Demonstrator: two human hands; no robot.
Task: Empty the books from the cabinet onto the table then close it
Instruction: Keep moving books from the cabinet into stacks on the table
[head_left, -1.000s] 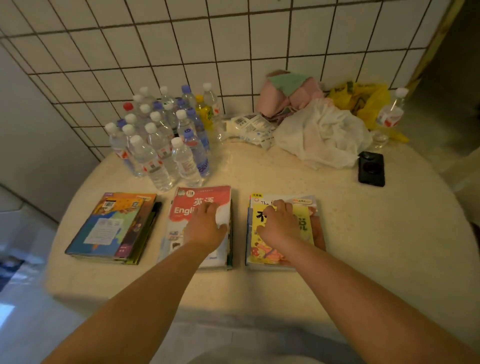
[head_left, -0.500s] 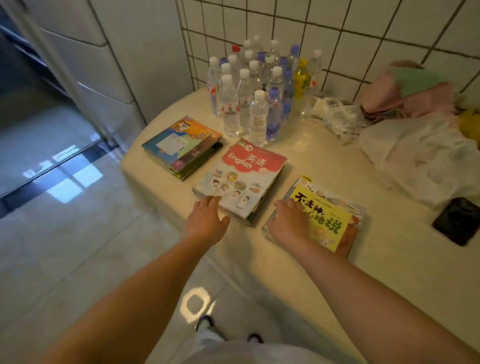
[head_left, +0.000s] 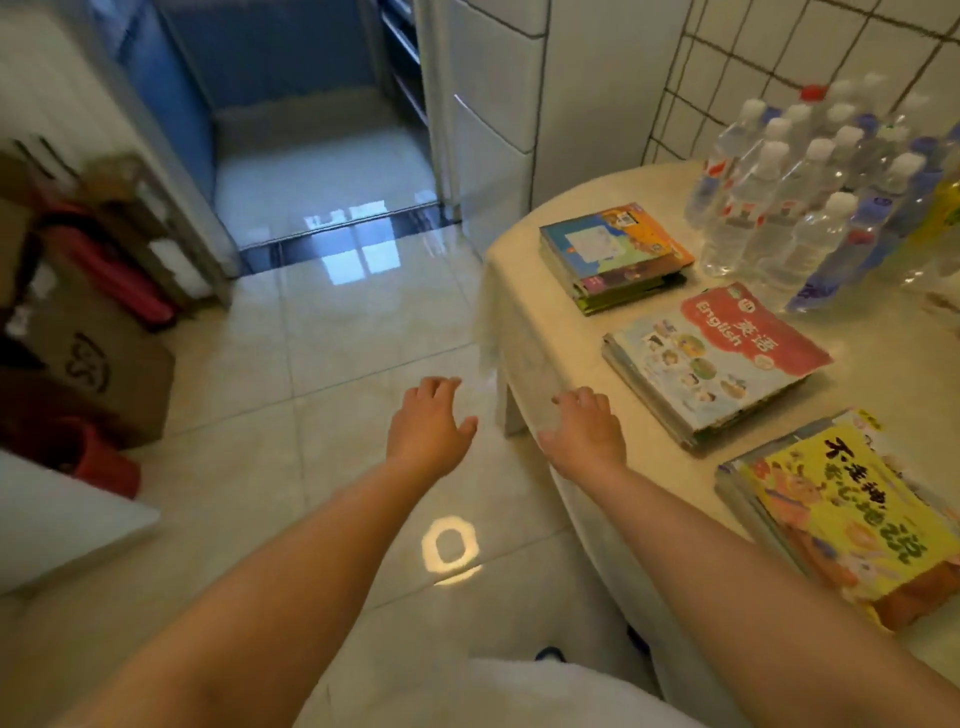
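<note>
Three book stacks lie on the round cream table (head_left: 524, 291) at the right: a colourful stack (head_left: 613, 257) farthest, a stack topped by a red English book (head_left: 717, 358) in the middle, and a stack topped by a yellow picture book (head_left: 841, 514) nearest. My left hand (head_left: 428, 423) hangs over the floor, fingers spread, holding nothing. My right hand (head_left: 584, 428) hovers at the table's left edge, also empty with fingers apart. A white panelled unit (head_left: 488, 130) stands beyond the table; whether it is the cabinet I cannot tell.
Several water bottles (head_left: 810, 202) crowd the table's far side. A cardboard box (head_left: 98, 374) and red items (head_left: 114, 275) sit at the left on the glossy tiled floor (head_left: 311, 395). A doorway (head_left: 311, 156) opens ahead.
Both hands have come off the two book stacks and now hang empty left of the table. The view has swung left toward the floor and doorway.
</note>
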